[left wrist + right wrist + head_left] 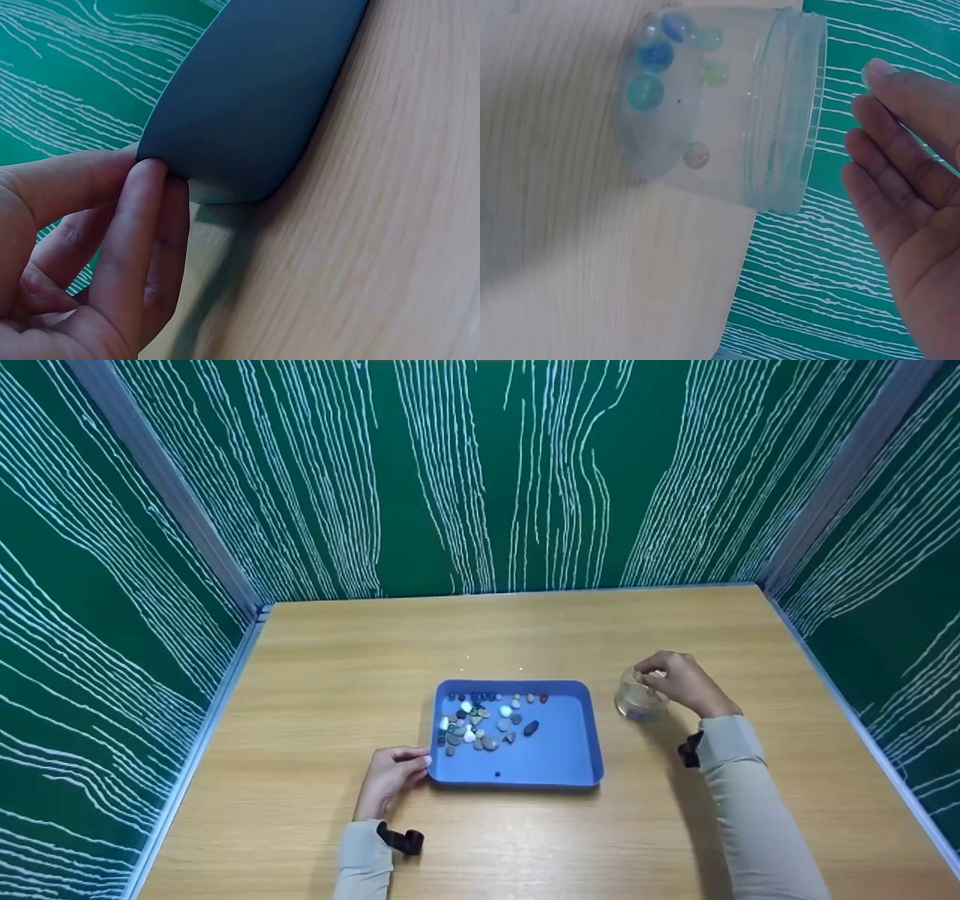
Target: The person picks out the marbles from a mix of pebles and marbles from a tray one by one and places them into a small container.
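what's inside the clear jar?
Inside the jar: marbles, blue, teal, greenish and one reddish. Several cluster near the base, so any behind them can't be seen. In the head view, the right hand covers part of the jar's top.

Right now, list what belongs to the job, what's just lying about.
In use:
tray, with stones inside
jar, with marbles inside
left hand, on the tray
right hand, at the jar

Apparently lying about:
pale specks, too small to identify
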`<move>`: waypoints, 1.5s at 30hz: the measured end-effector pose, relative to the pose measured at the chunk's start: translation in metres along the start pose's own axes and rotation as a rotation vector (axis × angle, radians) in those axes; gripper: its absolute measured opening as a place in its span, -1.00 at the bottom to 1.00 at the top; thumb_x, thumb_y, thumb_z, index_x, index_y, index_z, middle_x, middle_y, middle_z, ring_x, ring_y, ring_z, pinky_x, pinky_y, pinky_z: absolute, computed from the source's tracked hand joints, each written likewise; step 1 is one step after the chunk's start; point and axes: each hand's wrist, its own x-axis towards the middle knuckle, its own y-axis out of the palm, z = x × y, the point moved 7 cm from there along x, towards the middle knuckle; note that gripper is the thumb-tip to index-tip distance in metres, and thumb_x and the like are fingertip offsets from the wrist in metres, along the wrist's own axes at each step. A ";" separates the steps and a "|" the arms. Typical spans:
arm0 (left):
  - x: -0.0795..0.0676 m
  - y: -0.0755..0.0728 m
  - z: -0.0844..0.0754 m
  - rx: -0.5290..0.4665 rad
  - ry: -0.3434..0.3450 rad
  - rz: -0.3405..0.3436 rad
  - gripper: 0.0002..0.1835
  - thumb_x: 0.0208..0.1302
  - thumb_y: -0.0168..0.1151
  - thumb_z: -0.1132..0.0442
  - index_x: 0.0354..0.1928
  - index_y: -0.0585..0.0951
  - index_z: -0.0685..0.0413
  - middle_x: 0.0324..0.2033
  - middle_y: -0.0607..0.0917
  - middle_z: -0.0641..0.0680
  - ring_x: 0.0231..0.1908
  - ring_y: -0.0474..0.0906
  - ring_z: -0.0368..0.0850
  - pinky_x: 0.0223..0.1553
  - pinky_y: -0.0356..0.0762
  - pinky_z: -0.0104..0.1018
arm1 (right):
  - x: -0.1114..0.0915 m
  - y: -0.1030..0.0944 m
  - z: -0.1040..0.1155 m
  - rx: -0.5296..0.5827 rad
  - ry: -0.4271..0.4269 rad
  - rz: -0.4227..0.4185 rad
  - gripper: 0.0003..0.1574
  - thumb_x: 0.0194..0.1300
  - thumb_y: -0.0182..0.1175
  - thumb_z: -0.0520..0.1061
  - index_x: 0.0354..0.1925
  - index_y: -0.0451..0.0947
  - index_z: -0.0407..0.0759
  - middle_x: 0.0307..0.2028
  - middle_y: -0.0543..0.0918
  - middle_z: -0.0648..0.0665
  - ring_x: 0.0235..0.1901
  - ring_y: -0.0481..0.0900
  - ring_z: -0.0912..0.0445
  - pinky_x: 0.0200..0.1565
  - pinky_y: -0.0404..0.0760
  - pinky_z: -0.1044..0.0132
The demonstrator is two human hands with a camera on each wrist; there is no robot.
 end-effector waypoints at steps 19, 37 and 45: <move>0.002 -0.002 0.002 -0.008 -0.028 -0.021 -0.70 0.11 0.30 0.52 -0.09 0.60 0.52 -0.34 0.67 0.12 -0.38 0.64 -0.18 -0.22 0.72 -0.38 | -0.001 -0.004 -0.004 -0.039 0.007 -0.019 -0.70 0.30 0.14 -0.34 -0.02 0.59 -0.43 -0.07 0.63 -0.42 -0.03 0.57 -0.26 -0.02 0.63 -0.16; 0.001 -0.001 0.003 0.005 0.007 0.009 -0.68 0.14 0.28 0.51 -0.05 0.58 0.54 -0.26 0.69 0.18 -0.35 0.65 -0.18 -0.21 0.72 -0.40 | 0.003 0.020 -0.003 -0.019 0.068 0.050 -0.69 0.35 0.12 -0.27 0.02 0.60 -0.34 -0.01 0.62 -0.35 0.01 0.56 -0.20 0.05 0.62 -0.12; 0.003 -0.002 0.003 0.006 -0.014 -0.002 -0.70 0.13 0.29 0.51 -0.07 0.61 0.48 -0.28 0.69 0.16 -0.36 0.66 -0.18 -0.20 0.72 -0.38 | 0.009 0.029 0.008 -0.006 0.042 0.040 -0.70 0.34 0.12 -0.27 0.00 0.60 -0.36 -0.05 0.64 -0.34 0.00 0.57 -0.19 0.06 0.61 -0.13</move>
